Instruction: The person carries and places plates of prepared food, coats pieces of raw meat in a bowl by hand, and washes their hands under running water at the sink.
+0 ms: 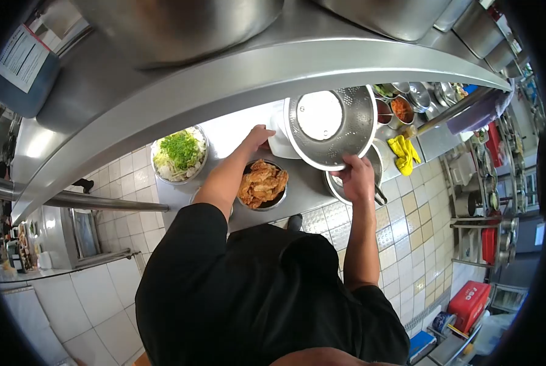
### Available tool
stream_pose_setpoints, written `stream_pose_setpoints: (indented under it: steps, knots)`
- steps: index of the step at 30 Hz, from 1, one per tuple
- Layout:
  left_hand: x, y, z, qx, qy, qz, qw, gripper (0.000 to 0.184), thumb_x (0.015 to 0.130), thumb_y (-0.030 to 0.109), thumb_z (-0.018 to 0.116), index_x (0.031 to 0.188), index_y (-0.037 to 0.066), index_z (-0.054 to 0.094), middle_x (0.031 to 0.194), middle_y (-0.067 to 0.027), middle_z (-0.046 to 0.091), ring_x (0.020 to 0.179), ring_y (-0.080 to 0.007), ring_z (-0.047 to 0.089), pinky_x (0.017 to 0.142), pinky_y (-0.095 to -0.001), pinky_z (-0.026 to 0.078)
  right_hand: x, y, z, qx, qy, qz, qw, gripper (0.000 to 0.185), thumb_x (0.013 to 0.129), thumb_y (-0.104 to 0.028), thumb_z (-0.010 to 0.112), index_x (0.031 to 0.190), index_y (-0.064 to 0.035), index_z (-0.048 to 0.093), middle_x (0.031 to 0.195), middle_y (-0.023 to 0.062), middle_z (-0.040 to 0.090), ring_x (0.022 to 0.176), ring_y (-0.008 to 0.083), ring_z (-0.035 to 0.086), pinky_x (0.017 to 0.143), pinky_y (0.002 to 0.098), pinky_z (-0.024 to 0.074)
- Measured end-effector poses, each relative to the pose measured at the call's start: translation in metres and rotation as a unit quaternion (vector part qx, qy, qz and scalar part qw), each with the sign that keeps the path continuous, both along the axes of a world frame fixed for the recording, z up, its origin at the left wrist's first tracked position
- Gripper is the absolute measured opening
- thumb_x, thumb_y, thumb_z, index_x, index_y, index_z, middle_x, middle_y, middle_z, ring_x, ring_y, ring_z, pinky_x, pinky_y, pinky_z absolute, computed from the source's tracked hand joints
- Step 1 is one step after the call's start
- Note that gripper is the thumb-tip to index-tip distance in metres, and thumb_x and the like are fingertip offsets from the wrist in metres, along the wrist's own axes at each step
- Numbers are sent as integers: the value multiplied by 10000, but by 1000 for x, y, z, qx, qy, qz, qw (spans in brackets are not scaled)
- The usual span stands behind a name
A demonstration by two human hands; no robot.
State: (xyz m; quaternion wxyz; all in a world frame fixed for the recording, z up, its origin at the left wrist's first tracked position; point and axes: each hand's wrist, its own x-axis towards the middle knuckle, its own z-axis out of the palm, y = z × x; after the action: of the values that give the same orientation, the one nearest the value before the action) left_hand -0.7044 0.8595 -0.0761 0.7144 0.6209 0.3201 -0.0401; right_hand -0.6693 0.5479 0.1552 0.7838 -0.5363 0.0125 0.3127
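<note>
My right hand [356,177] is closed on the near rim of a metal colander [355,131], which is tilted above the counter. A round, bright white area fills the middle of the colander. My left hand [260,135] is closed at the edge of a white, smooth-sided object [283,146] beside the colander; its kind is unclear and my fingertips are partly hidden. Under the colander stands a metal pan [337,186], mostly covered. Close to my left forearm is a bowl of fried chicken [262,185]. Farther left, a bowl [180,154] holds pale shredded vegetables and chopped greens.
An overhead steel shelf [254,76] crosses above the counter, with large pots on it. To the right are a yellow cloth or glove [403,154] and small containers, one with shredded orange food [401,108]. A red box [469,305] stands at lower right.
</note>
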Motion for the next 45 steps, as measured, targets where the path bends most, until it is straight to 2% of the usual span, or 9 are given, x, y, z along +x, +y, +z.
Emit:
stream_pose_setpoints:
  steps: [7, 16, 19, 25, 27, 30, 33, 41, 45]
  knots:
    - [-32, 56, 25, 77, 87, 35, 993, 275, 877, 241, 589, 1062, 38, 585, 971, -71, 642, 902, -224, 629, 729, -414, 550, -3, -30, -1, -19, -12, 2, 1000, 183, 830, -6, 466, 985, 66, 532, 838, 116, 612, 649, 189, 627, 546, 313, 579]
    - [-28, 146, -17, 73, 102, 17, 992, 333, 881, 323, 583, 1078, 55, 576, 858, -68, 625, 691, -187, 616, 578, -361, 533, -19, -34, -15, -34, -9, -17, 999, 196, 812, -22, 503, 986, 65, 532, 837, 105, 610, 633, 176, 625, 510, 307, 578]
    - [-59, 111, 48, 440, 34, 20, 897, 435, 884, 370, 562, 1135, 15, 564, 894, -109, 633, 757, -192, 618, 675, -344, 507, -24, -31, -19, -31, 8, -16, 999, 202, 806, -18, 500, 988, 64, 534, 852, 113, 619, 640, 192, 632, 504, 324, 581]
    - [-236, 26, 147, 230, -12, 252, 940, 282, 838, 251, 594, 935, -7, 652, 803, -147, 655, 768, -286, 626, 718, -341, 480, -27, -32, -22, -13, 14, 11, 1000, 209, 819, -21, 492, 1007, 63, 530, 882, 122, 626, 664, 210, 646, 495, 319, 573]
    - [-280, 44, 98, 367, 43, 274, 888, 326, 838, 229, 591, 1027, -37, 603, 774, -145, 640, 723, -272, 633, 689, -331, 496, -24, -28, -24, -6, 12, 32, 999, 204, 824, -22, 491, 1007, 62, 529, 875, 122, 627, 658, 211, 646, 491, 316, 571]
    - [-316, 68, 44, 645, 284, 413, 578, 373, 845, 198, 561, 1118, -51, 509, 771, -143, 620, 635, -242, 634, 578, -316, 522, -23, -23, -29, -16, 7, 36, 999, 195, 834, -28, 487, 1003, 60, 530, 858, 118, 629, 648, 212, 646, 486, 313, 570]
    - [-320, 74, 63, 69, 78, 445, 890, 443, 832, 114, 567, 1202, -33, 373, 744, -127, 583, 548, -195, 585, 478, -304, 519, -27, -17, -30, -13, 5, 36, 999, 175, 830, -25, 486, 963, 75, 540, 841, 127, 627, 634, 213, 644, 486, 309, 569]
    - [-337, 57, 39, 198, 77, 493, 844, 136, 809, 39, 529, 939, -3, 537, 688, -92, 573, 472, -156, 549, 415, -287, 487, -23, -21, -43, -19, 16, 53, 998, 183, 825, -24, 493, 958, 89, 547, 867, 151, 633, 648, 221, 649, 498, 314, 576]
    - [-354, 35, 45, 195, 59, 473, 857, 213, 826, 59, 522, 1015, -30, 560, 710, -106, 594, 474, -148, 565, 424, -278, 491, -17, -27, -46, -3, 15, 71, 997, 201, 835, -31, 490, 993, 86, 536, 875, 145, 636, 661, 212, 652, 499, 305, 579]
